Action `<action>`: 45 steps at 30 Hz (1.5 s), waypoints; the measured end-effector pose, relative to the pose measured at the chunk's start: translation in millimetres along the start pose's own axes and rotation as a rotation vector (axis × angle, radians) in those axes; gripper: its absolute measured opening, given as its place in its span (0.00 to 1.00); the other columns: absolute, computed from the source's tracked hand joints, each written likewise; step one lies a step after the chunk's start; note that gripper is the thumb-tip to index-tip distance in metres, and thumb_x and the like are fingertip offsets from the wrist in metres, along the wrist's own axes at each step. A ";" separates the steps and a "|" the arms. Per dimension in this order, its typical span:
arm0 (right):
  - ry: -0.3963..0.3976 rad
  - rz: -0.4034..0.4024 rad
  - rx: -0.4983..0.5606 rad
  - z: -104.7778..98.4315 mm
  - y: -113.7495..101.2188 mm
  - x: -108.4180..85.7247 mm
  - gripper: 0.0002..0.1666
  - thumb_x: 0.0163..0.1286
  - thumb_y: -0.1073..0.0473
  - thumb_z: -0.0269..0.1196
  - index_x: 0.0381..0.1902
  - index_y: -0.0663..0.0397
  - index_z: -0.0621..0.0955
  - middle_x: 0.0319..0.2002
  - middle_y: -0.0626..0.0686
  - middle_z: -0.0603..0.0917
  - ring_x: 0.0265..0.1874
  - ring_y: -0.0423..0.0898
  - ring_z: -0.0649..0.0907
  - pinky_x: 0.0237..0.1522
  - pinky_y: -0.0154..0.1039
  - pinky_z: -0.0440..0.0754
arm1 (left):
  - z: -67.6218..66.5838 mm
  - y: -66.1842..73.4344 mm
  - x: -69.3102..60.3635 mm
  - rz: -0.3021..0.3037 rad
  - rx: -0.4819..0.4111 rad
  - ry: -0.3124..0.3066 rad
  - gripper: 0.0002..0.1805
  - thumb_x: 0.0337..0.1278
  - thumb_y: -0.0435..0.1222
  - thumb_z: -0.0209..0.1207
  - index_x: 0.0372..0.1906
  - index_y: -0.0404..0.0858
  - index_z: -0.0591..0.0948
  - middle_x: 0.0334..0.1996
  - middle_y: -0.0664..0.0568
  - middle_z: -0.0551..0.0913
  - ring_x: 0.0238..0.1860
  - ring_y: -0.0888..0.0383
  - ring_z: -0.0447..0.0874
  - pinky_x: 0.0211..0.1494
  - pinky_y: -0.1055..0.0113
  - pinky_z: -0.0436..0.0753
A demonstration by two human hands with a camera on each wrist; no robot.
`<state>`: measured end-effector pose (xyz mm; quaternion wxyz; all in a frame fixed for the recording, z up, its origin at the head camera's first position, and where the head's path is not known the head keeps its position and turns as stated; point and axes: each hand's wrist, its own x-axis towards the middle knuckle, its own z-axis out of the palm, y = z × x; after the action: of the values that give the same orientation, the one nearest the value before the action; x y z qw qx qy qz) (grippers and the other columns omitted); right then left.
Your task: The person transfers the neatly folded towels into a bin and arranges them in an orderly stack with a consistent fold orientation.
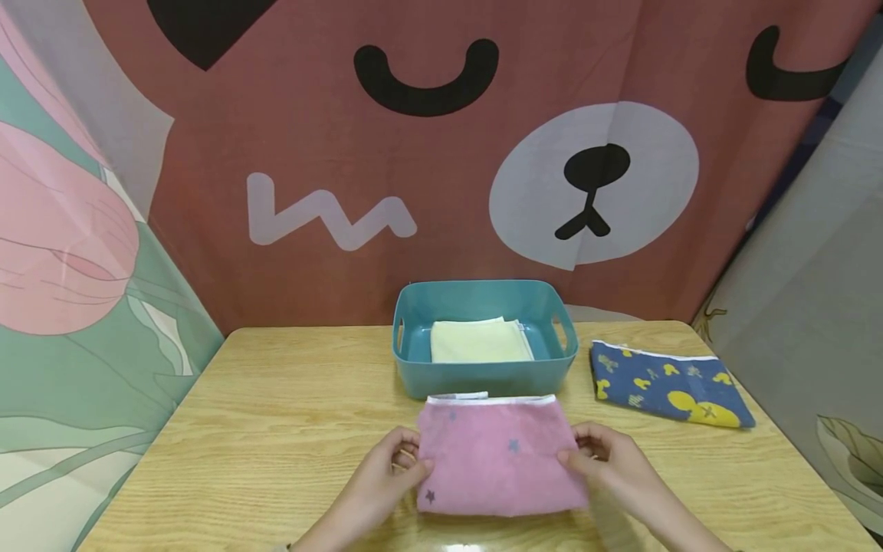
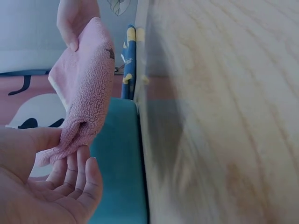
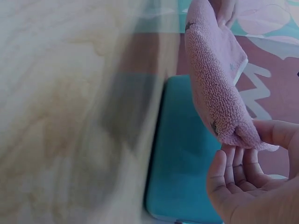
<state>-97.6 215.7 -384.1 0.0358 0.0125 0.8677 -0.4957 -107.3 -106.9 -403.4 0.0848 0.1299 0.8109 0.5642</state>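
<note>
A folded pink towel (image 1: 500, 460) with small stars and a white edge is held up in front of the basket. My left hand (image 1: 386, 475) pinches its left side between thumb and fingers. On the opposite side, my right hand (image 1: 614, 468) pinches the towel the same way. Both wrist views show the towel (image 2: 91, 84) raised off the table, its thick folded edge towards me. Behind it stands a teal basket (image 1: 483, 378) with handle holes, and a folded pale yellow towel (image 1: 479, 343) lies inside.
A folded blue towel with yellow figures (image 1: 669, 387) lies on the wooden table (image 1: 297, 406), right of the basket. A curtain with a bear's face (image 1: 441, 169) hangs behind the table; other printed curtains (image 1: 62, 307) flank both sides.
</note>
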 end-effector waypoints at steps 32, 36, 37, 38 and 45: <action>0.013 -0.064 -0.008 -24.2 -34.2 13.2 0.17 0.65 0.57 0.69 0.47 0.63 0.82 0.39 0.52 0.84 0.39 0.44 0.82 0.40 0.36 0.79 | -19.9 30.2 21.7 0.047 0.007 0.122 0.13 0.61 0.33 0.65 0.48 0.33 0.78 0.38 0.49 0.79 0.38 0.56 0.78 0.40 0.69 0.79; 0.026 -0.088 -0.007 -23.6 -36.6 15.7 0.17 0.65 0.57 0.70 0.46 0.63 0.82 0.39 0.52 0.84 0.39 0.44 0.82 0.39 0.35 0.79 | -22.2 30.0 25.4 0.052 0.002 0.141 0.13 0.60 0.31 0.65 0.47 0.32 0.79 0.38 0.48 0.79 0.37 0.56 0.78 0.41 0.68 0.80; 0.029 -0.091 -0.006 -23.5 -37.0 16.7 0.17 0.64 0.57 0.70 0.47 0.63 0.82 0.39 0.52 0.84 0.38 0.43 0.82 0.39 0.35 0.79 | -22.7 30.0 26.4 0.053 -0.002 0.144 0.12 0.60 0.30 0.65 0.47 0.31 0.79 0.38 0.48 0.79 0.37 0.56 0.78 0.41 0.68 0.80; 0.029 -0.089 -0.005 -23.4 -37.5 17.4 0.17 0.65 0.57 0.70 0.47 0.63 0.82 0.39 0.52 0.84 0.38 0.44 0.82 0.39 0.36 0.79 | -23.2 30.1 27.3 0.054 -0.005 0.148 0.12 0.60 0.30 0.65 0.47 0.31 0.79 0.37 0.48 0.79 0.37 0.56 0.78 0.41 0.68 0.81; 0.029 -0.100 -0.010 -25.1 -42.3 23.0 0.18 0.66 0.56 0.69 0.48 0.62 0.81 0.39 0.52 0.84 0.39 0.44 0.82 0.40 0.38 0.78 | -26.6 33.3 33.4 0.076 -0.028 0.174 0.11 0.61 0.28 0.63 0.47 0.30 0.79 0.37 0.48 0.80 0.38 0.55 0.79 0.41 0.68 0.80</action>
<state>-124.2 215.4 -336.7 -0.0015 -0.0238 0.8702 -0.4922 -142.8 -109.4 -362.5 -0.0055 0.1100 0.8018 0.5873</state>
